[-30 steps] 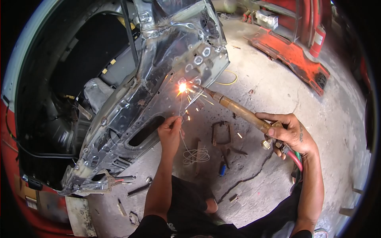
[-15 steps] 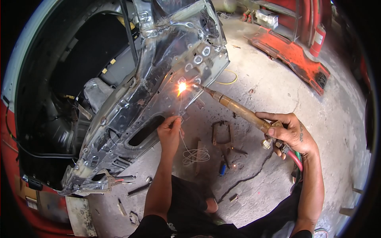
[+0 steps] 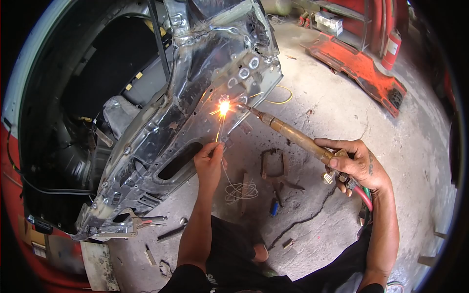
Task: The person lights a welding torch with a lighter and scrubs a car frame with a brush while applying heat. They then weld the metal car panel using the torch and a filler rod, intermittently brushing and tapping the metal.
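Observation:
My right hand (image 3: 352, 163) is wrapped round the valve end of a brass gas welding torch (image 3: 293, 136), whose hoses run down past the wrist. The torch's tip points left at a bright glow with sparks (image 3: 224, 106) on the bare metal car body panel (image 3: 195, 122). Between the thumb and fingers of my left hand (image 3: 209, 158) is a thin welding wire (image 3: 222, 131), its upper end reaching the glow. The wire's loose coil (image 3: 241, 191) hangs below that hand. Glare hides the exact spot where wire and panel meet.
Locking pliers (image 3: 141, 222) grip the panel's lower edge. On the cracked concrete floor lie a rusty clamp (image 3: 273, 163), a blue cylinder (image 3: 274, 209) and metal scraps. An orange-red metal piece (image 3: 356, 68) and a fire extinguisher (image 3: 391, 50) are at the upper right.
The sparks have spread wider round the glow, with streaks flying right and down toward my left hand. Both hands, the torch and the wire stay almost in place.

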A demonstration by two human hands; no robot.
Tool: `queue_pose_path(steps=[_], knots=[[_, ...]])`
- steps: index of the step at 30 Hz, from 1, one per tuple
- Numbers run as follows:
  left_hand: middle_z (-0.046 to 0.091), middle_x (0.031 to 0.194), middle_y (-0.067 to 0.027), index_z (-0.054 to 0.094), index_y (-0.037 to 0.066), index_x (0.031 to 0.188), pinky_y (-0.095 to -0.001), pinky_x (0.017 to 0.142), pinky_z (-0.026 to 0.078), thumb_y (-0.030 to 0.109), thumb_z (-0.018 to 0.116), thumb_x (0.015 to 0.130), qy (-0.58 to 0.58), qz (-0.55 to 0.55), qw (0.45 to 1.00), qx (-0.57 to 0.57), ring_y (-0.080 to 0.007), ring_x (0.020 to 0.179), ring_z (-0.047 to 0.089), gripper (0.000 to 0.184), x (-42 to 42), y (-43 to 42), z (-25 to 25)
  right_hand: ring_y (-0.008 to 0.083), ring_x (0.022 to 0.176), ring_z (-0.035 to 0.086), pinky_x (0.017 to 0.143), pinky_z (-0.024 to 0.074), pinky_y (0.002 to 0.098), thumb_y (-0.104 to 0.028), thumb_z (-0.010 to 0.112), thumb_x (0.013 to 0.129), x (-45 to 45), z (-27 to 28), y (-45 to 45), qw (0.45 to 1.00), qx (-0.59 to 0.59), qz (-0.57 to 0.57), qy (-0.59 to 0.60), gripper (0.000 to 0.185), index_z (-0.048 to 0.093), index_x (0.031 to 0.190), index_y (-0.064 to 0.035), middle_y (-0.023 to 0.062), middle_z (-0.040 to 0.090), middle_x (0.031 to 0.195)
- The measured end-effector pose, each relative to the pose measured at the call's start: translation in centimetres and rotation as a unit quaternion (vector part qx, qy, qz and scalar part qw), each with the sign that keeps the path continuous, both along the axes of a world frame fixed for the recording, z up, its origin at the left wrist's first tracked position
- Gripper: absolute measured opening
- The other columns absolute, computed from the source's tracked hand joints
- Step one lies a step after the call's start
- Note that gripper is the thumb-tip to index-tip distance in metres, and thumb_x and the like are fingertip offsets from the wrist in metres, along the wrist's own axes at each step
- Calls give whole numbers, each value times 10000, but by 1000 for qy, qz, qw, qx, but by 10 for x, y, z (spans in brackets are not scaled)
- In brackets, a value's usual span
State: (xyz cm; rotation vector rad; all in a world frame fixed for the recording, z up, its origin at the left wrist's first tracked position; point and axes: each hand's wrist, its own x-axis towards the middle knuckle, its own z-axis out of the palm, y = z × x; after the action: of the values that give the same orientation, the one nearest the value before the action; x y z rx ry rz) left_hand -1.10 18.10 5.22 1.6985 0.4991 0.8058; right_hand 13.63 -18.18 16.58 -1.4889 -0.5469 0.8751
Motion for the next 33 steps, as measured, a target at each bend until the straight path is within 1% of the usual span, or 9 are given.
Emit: queue_pose_path(steps=[5,8,11,16,25,33], knots=[[649,684,-28,754,-15,1047,-258,484,452,95,668,1025,11,1,1000,-2,-91,526,586,141,2,2,0,121,450,603,381,465,255,-251,784,955,1,-4,0,1000,6,-2,-8,578,634,1453,0,62,652,728],[647,681,-24,754,-13,1046,-259,482,453,101,671,1025,16,-4,1000,17,-91,522,585,142,1,4,0,121,450,605,381,465,257,-251,777,959,1,-4,0,1000,4,1,-13,574,633,1454,1,59,657,724],[643,675,-23,755,-12,1044,-258,482,453,99,671,1024,9,14,1000,18,-90,525,588,141,2,3,-2,122,450,607,383,465,259,-246,771,962,0,-2,0,1000,0,3,-12,570,631,1456,1,56,660,719],[658,714,-24,753,-15,1055,-257,482,451,82,670,1022,6,0,1000,-6,-89,533,594,133,1,1,-1,123,453,610,384,466,260,-236,765,963,1,-2,0,1000,1,3,-18,563,631,1456,0,58,664,722],[656,716,-22,749,-24,1030,-260,482,451,86,673,1018,2,2,1000,-3,-90,528,588,134,5,-1,1,125,455,610,377,458,258,-235,778,957,2,-3,-1,1000,6,-4,-4,574,628,1452,15,61,653,723],[652,710,-21,750,-21,1020,-263,480,451,84,673,1016,6,4,1000,-3,-93,525,588,130,6,-1,1,125,457,609,377,460,260,-242,782,957,2,-5,-1,1000,6,1,-16,574,632,1453,4,63,656,731]])
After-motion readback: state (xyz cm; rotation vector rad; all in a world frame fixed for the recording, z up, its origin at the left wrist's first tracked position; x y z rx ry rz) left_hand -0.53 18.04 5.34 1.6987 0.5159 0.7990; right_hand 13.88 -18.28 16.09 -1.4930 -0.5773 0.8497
